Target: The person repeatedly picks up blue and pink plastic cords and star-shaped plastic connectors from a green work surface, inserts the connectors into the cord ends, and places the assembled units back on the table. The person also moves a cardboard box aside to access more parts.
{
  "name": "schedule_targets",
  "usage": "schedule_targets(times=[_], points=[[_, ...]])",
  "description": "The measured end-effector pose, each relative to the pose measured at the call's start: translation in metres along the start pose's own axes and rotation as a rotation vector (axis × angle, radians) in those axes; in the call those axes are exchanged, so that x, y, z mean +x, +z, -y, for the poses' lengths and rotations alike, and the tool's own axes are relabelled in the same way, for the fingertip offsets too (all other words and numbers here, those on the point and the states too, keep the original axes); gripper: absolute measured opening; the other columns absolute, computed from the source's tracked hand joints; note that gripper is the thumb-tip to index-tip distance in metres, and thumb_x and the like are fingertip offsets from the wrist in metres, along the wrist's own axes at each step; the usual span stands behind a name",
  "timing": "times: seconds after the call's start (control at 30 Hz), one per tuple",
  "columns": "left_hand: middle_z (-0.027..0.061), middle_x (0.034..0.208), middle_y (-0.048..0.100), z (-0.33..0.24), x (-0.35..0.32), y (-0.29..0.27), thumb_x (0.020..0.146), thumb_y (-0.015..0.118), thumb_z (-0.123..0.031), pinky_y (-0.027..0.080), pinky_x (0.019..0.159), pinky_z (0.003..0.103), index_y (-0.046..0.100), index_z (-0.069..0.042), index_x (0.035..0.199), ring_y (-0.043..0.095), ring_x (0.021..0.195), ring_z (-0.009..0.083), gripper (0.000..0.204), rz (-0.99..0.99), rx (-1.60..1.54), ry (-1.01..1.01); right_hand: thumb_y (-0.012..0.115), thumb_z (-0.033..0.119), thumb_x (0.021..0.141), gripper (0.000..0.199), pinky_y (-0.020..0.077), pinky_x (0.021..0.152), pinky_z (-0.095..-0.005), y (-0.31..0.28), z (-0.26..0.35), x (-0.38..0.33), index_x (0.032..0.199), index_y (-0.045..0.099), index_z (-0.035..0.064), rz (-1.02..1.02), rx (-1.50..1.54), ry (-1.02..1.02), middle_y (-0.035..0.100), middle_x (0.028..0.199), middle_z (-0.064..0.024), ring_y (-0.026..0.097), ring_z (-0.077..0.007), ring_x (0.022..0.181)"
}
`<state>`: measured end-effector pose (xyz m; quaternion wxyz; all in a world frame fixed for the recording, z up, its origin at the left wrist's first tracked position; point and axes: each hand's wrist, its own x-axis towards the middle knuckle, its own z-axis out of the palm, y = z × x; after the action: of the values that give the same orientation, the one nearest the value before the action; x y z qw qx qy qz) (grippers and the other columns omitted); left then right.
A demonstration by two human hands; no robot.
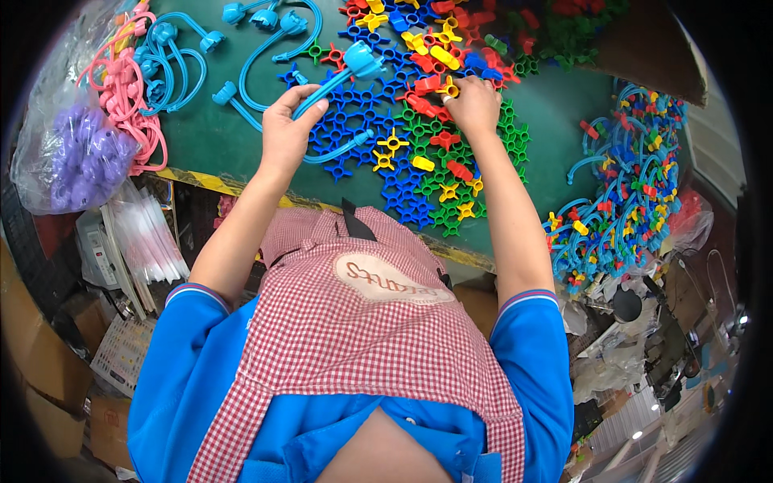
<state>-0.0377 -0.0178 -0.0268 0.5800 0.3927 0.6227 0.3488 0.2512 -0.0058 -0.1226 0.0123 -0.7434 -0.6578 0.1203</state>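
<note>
My left hand (pixel 287 129) is closed round a light blue plastic tube (pixel 326 90) with a flower-shaped cup at its upper end. The tube tilts up to the right above the green table (pixel 555 121). My right hand (pixel 475 105) reaches into the pile at the middle, its fingers curled on a small yellow plastic piece (pixel 451 88). Blue star-shaped connectors (pixel 350 113) lie linked in a sheet between my hands. Under my right wrist spread green star-shaped connectors (pixel 515 137), with loose red pieces (pixel 423 105) on top.
More light blue tubes (pixel 173 72) lie at the back left, beside pink tubes (pixel 125 88) and a clear bag of purple pieces (pixel 84 153). A heap of joined multicoloured pieces (pixel 628 185) hangs over the right side. Yellow-black tape (pixel 201 180) edges the table.
</note>
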Motion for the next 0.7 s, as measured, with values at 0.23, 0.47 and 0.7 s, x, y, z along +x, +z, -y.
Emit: schedule_targets(times=[0.23, 0.47, 0.7], points=[[0.0003, 0.088, 0.063, -0.001, 0.007, -0.007, 0.081, 0.066, -0.006, 0.043, 0.070, 0.019, 0.063, 0.001, 0.102, 0.054, 0.078, 0.0053, 0.022, -0.062, 0.005, -0.005, 0.067, 0.025, 0.068, 0.031, 0.0432, 0.084, -0.0436, -0.025, 0.014, 0.011, 0.093, 0.067, 0.0066, 0.015, -0.127, 0.110, 0.063, 0.100, -0.0083, 0.055, -0.0292, 0.098], [-0.0013, 0.086, 0.062, -0.007, 0.014, 0.001, 0.081, 0.067, -0.007, 0.041, 0.066, 0.019, 0.063, 0.000, 0.102, 0.051, 0.074, 0.0037, 0.022, 0.015, -0.017, -0.013, 0.068, 0.019, 0.066, 0.046, 0.0474, 0.084, -0.0393, -0.025, 0.025, 0.041, 0.108, 0.061, 0.0038, 0.174, 0.206, -0.110, 0.061, 0.108, -0.0175, 0.058, -0.0347, 0.096], [-0.0018, 0.085, 0.060, -0.005, 0.017, -0.007, 0.081, 0.066, -0.007, 0.040, 0.066, 0.018, 0.063, 0.000, 0.102, 0.050, 0.074, 0.0034, 0.022, -0.047, -0.074, -0.001, 0.068, 0.019, 0.065, 0.037, 0.0482, 0.081, -0.0398, -0.034, 0.020, 0.009, 0.101, 0.066, 0.0101, 0.142, -0.011, 0.071, 0.066, 0.091, -0.0102, 0.059, -0.0308, 0.090]])
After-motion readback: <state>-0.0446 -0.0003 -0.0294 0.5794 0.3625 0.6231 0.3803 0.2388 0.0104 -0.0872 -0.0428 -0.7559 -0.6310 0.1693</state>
